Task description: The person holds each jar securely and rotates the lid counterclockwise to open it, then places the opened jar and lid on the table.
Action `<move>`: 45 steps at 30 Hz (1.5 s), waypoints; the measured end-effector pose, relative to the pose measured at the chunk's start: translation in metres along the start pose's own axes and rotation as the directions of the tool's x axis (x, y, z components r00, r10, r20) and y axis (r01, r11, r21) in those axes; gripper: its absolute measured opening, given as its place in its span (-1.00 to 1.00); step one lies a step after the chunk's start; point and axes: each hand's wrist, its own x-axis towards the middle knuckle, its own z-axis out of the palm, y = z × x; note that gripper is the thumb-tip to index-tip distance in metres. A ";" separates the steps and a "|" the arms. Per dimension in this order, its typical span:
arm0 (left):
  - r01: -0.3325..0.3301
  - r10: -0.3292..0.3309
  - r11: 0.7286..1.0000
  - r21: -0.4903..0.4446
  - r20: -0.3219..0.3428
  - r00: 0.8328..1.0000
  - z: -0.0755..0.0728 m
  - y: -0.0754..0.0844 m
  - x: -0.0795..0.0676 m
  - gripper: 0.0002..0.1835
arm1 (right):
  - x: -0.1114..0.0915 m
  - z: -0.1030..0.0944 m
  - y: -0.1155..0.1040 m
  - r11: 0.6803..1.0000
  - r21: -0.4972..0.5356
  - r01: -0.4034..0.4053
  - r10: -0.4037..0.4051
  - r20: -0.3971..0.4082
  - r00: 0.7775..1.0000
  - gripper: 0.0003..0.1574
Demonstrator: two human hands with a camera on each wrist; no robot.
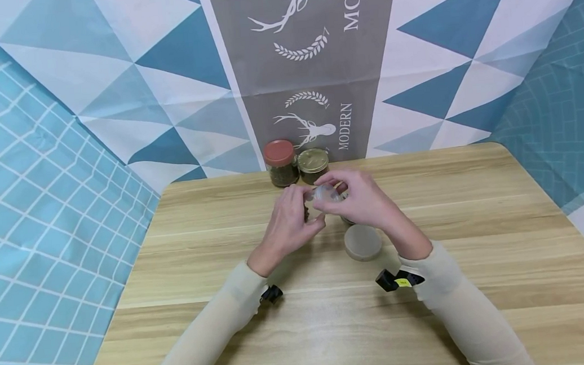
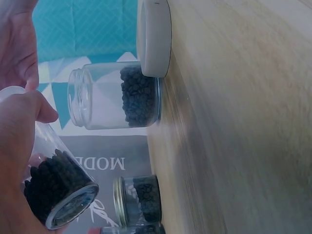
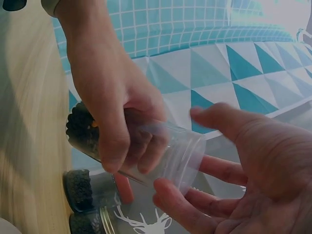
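Observation:
My left hand (image 1: 288, 219) grips a clear glass jar (image 2: 58, 183) part filled with dark beans, above the table. The jar leans over, its base toward the left and its open mouth toward my right hand (image 1: 359, 197). Fingers of the right hand curl around the jar's rim in the right wrist view, and the thumb stands a little off it. Beneath the right hand stands a second open jar (image 2: 109, 95) with dark beans in its lower part, mostly hidden in the head view. A round beige lid (image 1: 363, 242) lies flat on the table beside that jar.
At the table's back edge stand a jar with a red lid (image 1: 280, 162) and a shorter jar with a gold lid (image 1: 313, 164), both holding dark contents. Patterned sheets (image 1: 182, 71) rise behind the wooden table (image 1: 201, 268) and at its sides.

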 end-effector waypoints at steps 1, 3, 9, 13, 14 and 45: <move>-0.002 0.002 1.000 0.000 0.001 1.000 0.000 0.000 0.000 -0.46 | 0.000 0.001 0.000 1.000 -0.008 0.007 -0.007 -0.004 1.000 -0.45; -0.005 0.005 1.000 -0.001 -0.001 1.000 0.000 0.001 0.001 -0.46 | 0.000 0.001 -0.001 1.000 -0.017 0.013 -0.013 -0.013 1.000 -0.49; 0.012 -0.012 1.000 -0.005 0.005 1.000 0.000 0.002 0.001 -0.46 | 0.000 0.001 -0.002 0.999 -0.034 0.013 -0.014 -0.019 1.000 -0.53; 0.021 -0.021 1.000 -0.021 0.014 1.000 -0.001 0.002 0.000 -0.46 | -0.001 0.001 -0.003 0.999 -0.038 0.021 -0.021 -0.018 1.000 -0.53; 0.024 -0.024 0.999 -0.028 0.017 1.000 -0.001 0.002 0.000 -0.46 | -0.001 0.001 -0.003 0.999 -0.040 0.025 -0.025 -0.018 1.000 -0.53; 0.277 -0.144 0.896 -0.347 0.362 0.921 -0.009 -0.004 0.004 -0.29 | -0.005 -0.007 -0.005 0.960 -0.129 0.249 -0.236 0.111 0.966 -0.54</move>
